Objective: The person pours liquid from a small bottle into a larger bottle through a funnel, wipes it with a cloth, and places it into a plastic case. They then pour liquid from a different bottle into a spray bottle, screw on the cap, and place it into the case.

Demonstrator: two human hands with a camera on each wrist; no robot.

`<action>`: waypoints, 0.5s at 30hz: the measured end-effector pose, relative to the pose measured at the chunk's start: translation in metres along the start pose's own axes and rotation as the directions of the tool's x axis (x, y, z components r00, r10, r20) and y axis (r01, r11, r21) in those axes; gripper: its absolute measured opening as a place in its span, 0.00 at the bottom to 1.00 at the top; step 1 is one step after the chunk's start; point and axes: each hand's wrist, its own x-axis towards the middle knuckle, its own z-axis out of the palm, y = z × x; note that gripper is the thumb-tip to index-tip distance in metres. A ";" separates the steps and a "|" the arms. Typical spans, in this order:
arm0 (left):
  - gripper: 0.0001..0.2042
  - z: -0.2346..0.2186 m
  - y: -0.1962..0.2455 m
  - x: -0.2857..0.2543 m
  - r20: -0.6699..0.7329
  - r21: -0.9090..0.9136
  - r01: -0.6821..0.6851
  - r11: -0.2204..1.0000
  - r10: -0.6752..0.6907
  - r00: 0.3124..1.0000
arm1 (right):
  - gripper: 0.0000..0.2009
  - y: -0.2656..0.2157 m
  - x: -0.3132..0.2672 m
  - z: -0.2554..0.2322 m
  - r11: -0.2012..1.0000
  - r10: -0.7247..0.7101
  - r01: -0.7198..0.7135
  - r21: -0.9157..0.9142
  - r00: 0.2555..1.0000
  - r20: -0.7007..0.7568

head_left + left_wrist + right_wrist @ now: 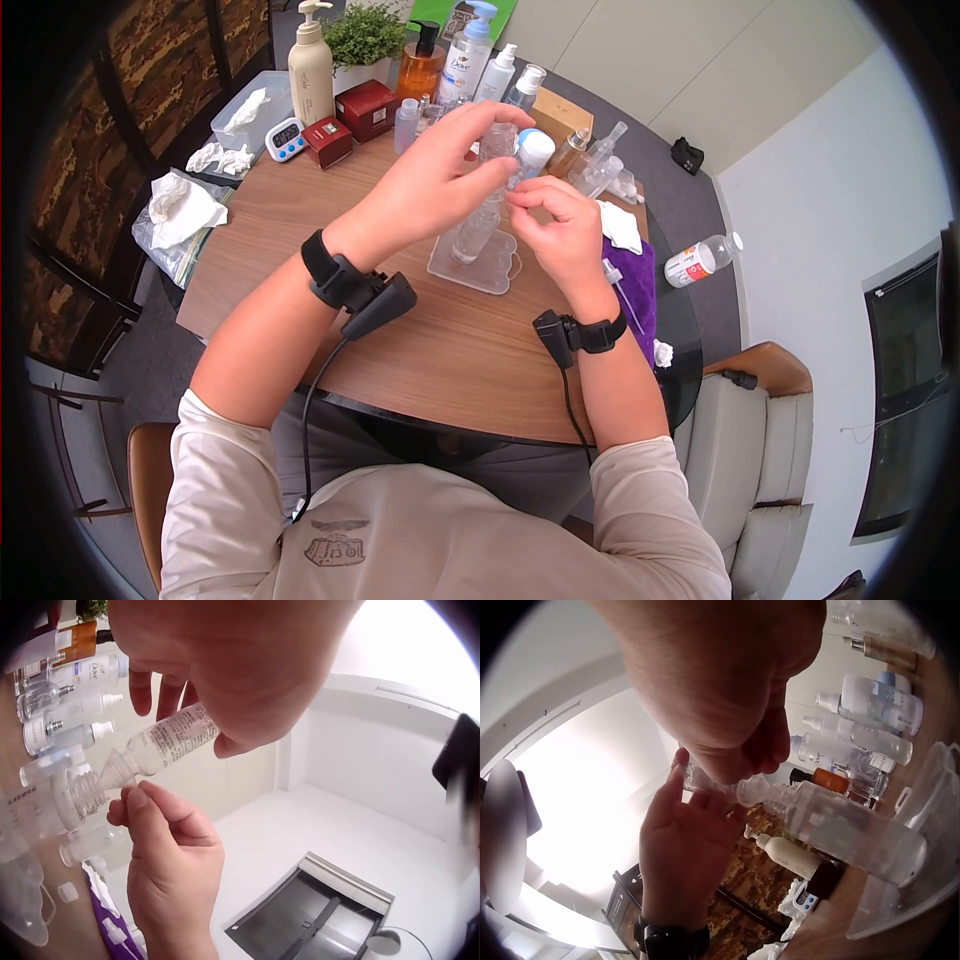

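Note:
My left hand (430,180) grips a small clear bottle (176,740) with printed text, tipped neck-down. Its mouth is right at a small clear funnel (115,771) that sits in the threaded neck of a larger clear bottle (859,834). With thumb and forefinger, my right hand (562,228) pinches at the funnel's edge. The larger bottle stands upright on a clear plastic lid-like tray (463,281). In the right wrist view my right hand covers part of the small bottle.
Behind my hands stand pump bottles, including a beige one (312,80), plus red boxes (365,110) and a timer (286,140). On the right, a purple cloth (640,285) bears a pump head (612,272). Crumpled tissues (185,212) lie at the left edge.

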 end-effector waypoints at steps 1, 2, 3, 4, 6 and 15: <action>0.22 0.001 0.000 -0.001 -0.017 0.157 -0.054 0.986 0.057 0.998 | 0.04 0.000 0.000 0.000 1.000 -0.002 0.002 -0.002 1.000 0.004; 0.22 0.000 0.000 -0.001 -0.017 0.157 -0.054 0.986 0.057 0.998 | 0.04 0.000 0.000 0.000 1.000 -0.002 0.002 -0.002 1.000 0.004; 0.22 -0.001 -0.001 -0.001 -0.010 0.233 -0.059 0.971 0.063 0.998 | 0.04 -0.001 0.000 0.000 1.000 -0.009 0.009 -0.013 1.000 0.003; 0.22 -0.001 -0.001 -0.001 -0.002 0.308 -0.064 0.949 0.068 0.998 | 0.04 -0.001 0.000 0.001 1.000 -0.017 0.017 -0.023 1.000 0.002; 0.22 0.001 -0.004 0.000 -0.022 0.183 -0.093 0.979 0.099 0.995 | 0.04 0.000 0.000 0.001 1.000 -0.013 0.014 -0.014 1.000 0.004; 0.25 0.002 -0.002 -0.002 -0.061 0.109 -0.052 0.993 0.059 0.996 | 0.03 0.002 0.000 0.001 1.000 -0.013 0.013 -0.014 1.000 0.009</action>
